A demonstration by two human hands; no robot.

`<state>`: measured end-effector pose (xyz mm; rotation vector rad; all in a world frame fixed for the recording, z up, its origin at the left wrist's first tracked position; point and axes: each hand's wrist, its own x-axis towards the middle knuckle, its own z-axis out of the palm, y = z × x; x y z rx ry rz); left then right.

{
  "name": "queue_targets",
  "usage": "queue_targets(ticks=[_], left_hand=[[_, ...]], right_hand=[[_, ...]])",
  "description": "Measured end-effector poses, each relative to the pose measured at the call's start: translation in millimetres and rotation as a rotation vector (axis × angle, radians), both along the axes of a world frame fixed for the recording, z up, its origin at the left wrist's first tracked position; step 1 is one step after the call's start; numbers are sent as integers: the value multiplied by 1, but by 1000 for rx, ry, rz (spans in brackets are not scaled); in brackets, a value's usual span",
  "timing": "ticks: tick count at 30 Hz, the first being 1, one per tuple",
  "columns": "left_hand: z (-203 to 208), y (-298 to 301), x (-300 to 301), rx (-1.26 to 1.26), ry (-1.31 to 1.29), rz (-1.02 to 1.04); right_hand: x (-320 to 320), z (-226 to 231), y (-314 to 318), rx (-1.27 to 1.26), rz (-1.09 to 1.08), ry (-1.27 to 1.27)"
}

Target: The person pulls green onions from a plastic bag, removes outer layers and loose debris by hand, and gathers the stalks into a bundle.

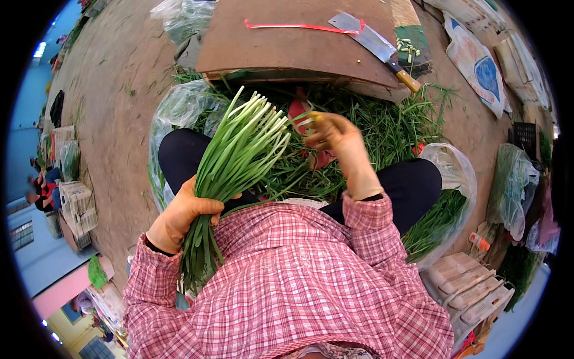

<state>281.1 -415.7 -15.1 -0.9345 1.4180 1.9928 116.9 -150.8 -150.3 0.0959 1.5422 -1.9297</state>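
My left hand (179, 215), in a tan glove, grips a thick bunch of green chives (239, 149) around its middle; the pale cut ends fan up toward the right and the leaf tips hang down past my sleeve. My right hand (335, 139), also gloved, hovers just right of the bunch's top with fingers curled; something small and pale sits at the fingertips, too small to tell what. Both hands are above a loose heap of chives (382, 128) lying between my knees.
A brown wooden board (287, 42) lies ahead with a cleaver (373, 45) and a red band (299, 26) on it. Clear plastic bags of greens (445, 209) sit at the right, another bag (176, 110) at the left. White sacks (478, 60) lie far right; stacked trays (472, 287) lower right.
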Motion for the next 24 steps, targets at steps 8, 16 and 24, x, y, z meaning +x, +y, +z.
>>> queue_targets(ticks=[8,16,24], left_hand=[[-13,11,0,-80,11,5],[-12,17,-4,-96,51,20],[-10,17,0,-143,15,20]], right_hand=[[17,14,-30,16,294,84],[6,29,-20,35,328,118],[-16,-19,3,118,-317,19]])
